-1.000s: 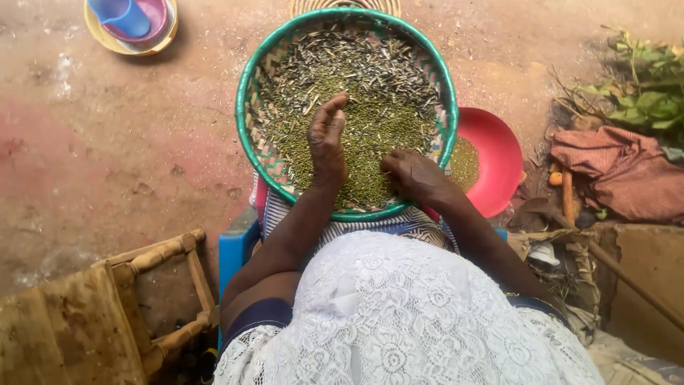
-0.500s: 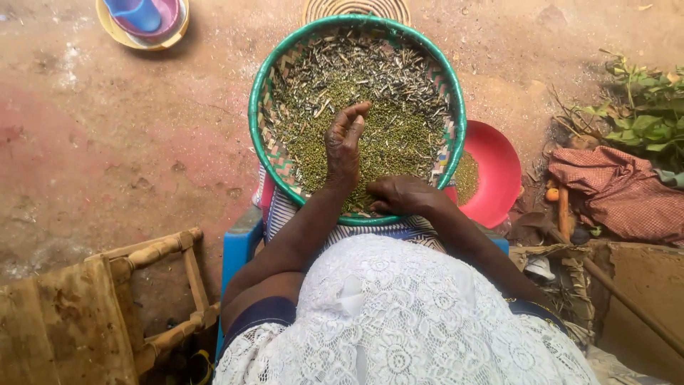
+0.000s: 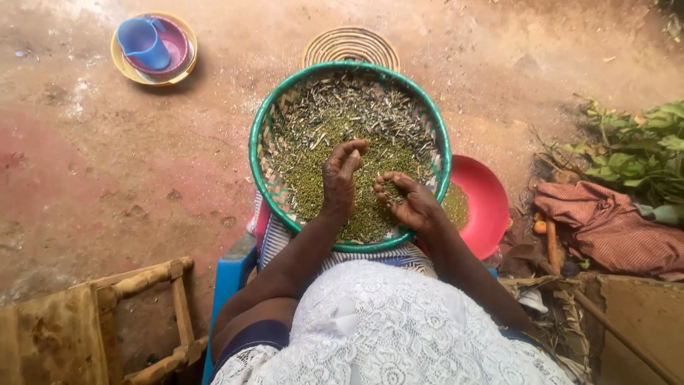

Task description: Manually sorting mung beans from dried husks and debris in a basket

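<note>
A round woven basket with a green rim [image 3: 254,135] rests on my lap, filled with small green grains [image 3: 313,185] and dry pod husks [image 3: 356,107]. My left hand [image 3: 339,178] lies in the grains near the basket's middle, fingers curled loosely. My right hand [image 3: 406,203] is turned palm up beside it, cupped around a small heap of the green grains. Behind my right hand, a red plastic bowl [image 3: 491,203] holding more green grains sits partly under the basket's right edge.
A yellow bowl [image 3: 120,63] with a blue jug [image 3: 142,43] stands on the dirt ground at the upper left. A coiled woven mat [image 3: 349,44] lies beyond the basket. A wooden stool [image 3: 100,321] is at the lower left; cloth [image 3: 605,228] and leafy branches [image 3: 641,150] lie right.
My right hand has turned palm up and lifted a scoop of grains. My left hand has drawn back slightly toward me. The camera view has shifted a little.
</note>
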